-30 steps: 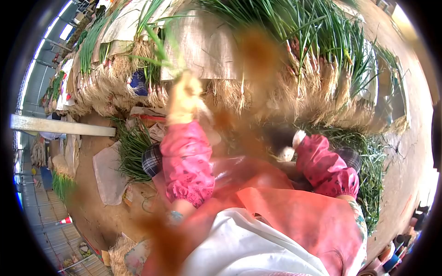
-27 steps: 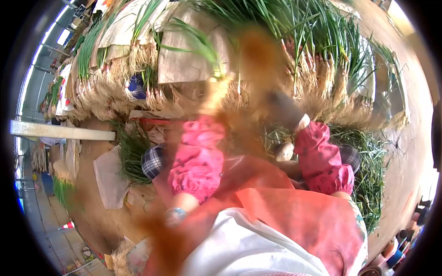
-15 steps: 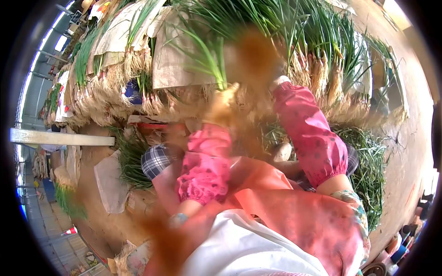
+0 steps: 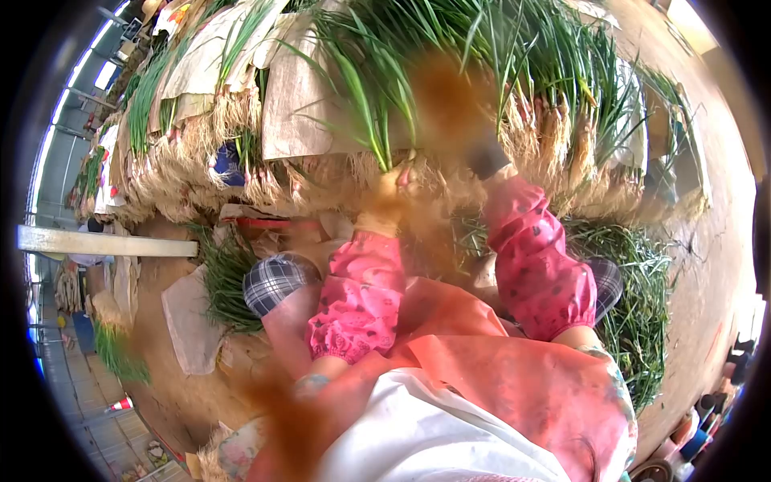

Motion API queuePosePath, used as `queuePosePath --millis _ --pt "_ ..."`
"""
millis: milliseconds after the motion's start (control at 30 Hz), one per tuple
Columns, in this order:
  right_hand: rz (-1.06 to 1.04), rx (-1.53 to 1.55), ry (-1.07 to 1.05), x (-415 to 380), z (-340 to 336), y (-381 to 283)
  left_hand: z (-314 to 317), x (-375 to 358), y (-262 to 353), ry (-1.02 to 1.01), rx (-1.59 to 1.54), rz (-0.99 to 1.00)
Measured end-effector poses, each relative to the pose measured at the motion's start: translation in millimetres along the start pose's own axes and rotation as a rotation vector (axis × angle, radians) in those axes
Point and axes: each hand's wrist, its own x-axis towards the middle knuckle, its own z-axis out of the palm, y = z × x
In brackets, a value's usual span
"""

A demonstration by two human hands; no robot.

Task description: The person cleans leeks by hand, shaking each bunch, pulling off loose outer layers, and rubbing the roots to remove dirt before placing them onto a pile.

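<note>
My left hand (image 4: 384, 193), in a yellowish glove below a pink sleeve, is closed around the root end of a few green-leaved plants (image 4: 376, 120) with pinkish bulbs. Their leaves point up and away over brown sacking (image 4: 293, 112). My right hand (image 4: 491, 165) is at the near edge of a row of long-leaved plants (image 4: 562, 96) with pale hanging roots. Something dark shows at its fingers, and a brown blur on the lens covers part of it, so what it holds is unclear.
More rooted bundles (image 4: 233, 112) lie at the upper left. Cut leaves (image 4: 634, 321) are heaped on the ground at the right, and another heap (image 4: 229, 281) is at the left. A pale beam (image 4: 108, 242) juts in from the left.
The plants in my left hand have spread apart, and that hand has shifted slightly. My right hand has moved a little towards me, with a dark shape now visible at it.
</note>
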Motion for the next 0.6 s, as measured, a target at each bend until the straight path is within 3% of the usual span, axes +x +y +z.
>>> queuePosePath --millis 33,100,200,300,333,400,467,533,600 --pt "-0.046 0.011 0.013 0 -3 -8 6 -7 5 0.000 -0.184 -0.051" --pt "-0.035 -0.106 -0.067 -12 5 -4 21 -18 13 0.070 -0.132 -0.054" --pt "-0.067 -0.277 -0.027 -15 0 3 10 -14 9 -0.068 -0.171 -0.028" --pt "-0.126 -0.533 -0.034 -14 -2 12 9 -11 9 0.118 -0.141 -0.094" --pt "-0.150 -0.616 -0.034 -13 -2 15 11 -11 8 0.124 -0.022 0.004" --pt "-0.203 -0.605 -0.177 -11 -3 41 23 -20 15 0.196 0.017 0.016" --pt "-0.432 -0.667 -0.134 -39 25 36 45 -34 20 0.251 -0.026 0.003" --pt "-0.493 -0.852 -0.221 -47 24 30 26 -28 17 0.157 0.046 0.002" --pt "-0.445 -0.620 -0.115 -46 18 23 14 -27 24 0.119 0.092 -0.006"
